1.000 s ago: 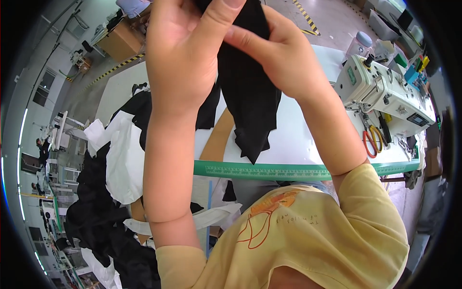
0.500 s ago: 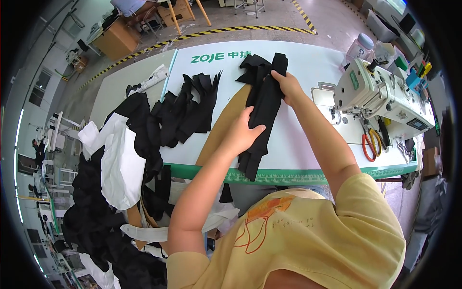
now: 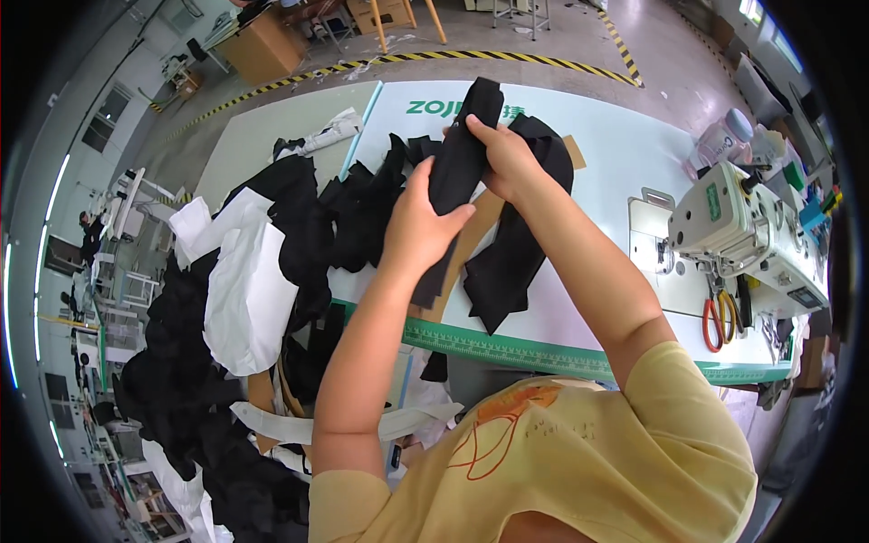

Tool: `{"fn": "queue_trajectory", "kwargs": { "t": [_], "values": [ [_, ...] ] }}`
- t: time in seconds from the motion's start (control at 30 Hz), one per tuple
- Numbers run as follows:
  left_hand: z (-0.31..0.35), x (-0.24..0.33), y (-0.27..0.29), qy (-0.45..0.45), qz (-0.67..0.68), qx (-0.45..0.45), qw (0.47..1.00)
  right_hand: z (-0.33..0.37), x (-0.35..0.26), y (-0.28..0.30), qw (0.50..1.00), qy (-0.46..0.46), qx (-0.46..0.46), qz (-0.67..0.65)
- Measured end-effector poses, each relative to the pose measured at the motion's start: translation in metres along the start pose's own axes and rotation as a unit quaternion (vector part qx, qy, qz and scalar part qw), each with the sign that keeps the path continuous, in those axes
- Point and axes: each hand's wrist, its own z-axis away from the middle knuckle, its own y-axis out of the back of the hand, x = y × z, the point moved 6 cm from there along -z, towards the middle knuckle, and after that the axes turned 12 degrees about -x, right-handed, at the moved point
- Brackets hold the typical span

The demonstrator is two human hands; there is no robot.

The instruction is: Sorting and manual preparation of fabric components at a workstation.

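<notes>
A long, narrow stack of black fabric strips (image 3: pixel 466 163) is held slantwise above the table by both my hands. My left hand (image 3: pixel 419 222) wraps its left edge around the middle, with the thumb lying across towards the right. Nearer its far end, my right hand (image 3: pixel 509 161) grips the right edge, thumb on top. To the right, partly beneath my right forearm, more black fabric pieces (image 3: pixel 507 271) lie on the table. A tan card strip (image 3: pixel 480 220) shows under the held stack. Left of my left hand lies a heap of black cut pieces (image 3: pixel 358 213).
A white sewing machine (image 3: pixel 742 217) stands at the right, with orange-handled scissors (image 3: pixel 712 324) beside it. A clear jar (image 3: pixel 722 140) is behind it. Black cloth (image 3: pixel 172 380) and white pieces (image 3: pixel 249 290) hang off the left side. A green ruler edge (image 3: pixel 507 348) borders the table's front.
Both hands have moved left with the held black stack, across the tan card. Black pieces now lie separately to its right. The whole view has shifted slightly.
</notes>
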Motion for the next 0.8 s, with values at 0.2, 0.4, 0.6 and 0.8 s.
{"fn": "queue_trajectory", "kwargs": {
  "t": [0.2,0.4,0.6,0.8],
  "values": [
    [-0.006,-0.072,0.082,0.083,-0.315,0.179,0.928,0.004,0.056,0.028,0.967,-0.099,0.070,0.224],
    [-0.023,-0.118,0.060,0.221,-0.241,0.068,0.943,0.013,0.074,0.002,0.978,-0.162,0.013,0.128],
    [-0.038,-0.087,0.003,0.167,-0.073,-0.014,0.983,0.003,0.100,-0.008,0.967,-0.252,0.027,0.001],
    [-0.035,-0.077,0.000,0.088,-0.202,-0.001,0.975,0.000,0.087,0.013,0.970,-0.227,-0.040,0.082]
  ]
}}
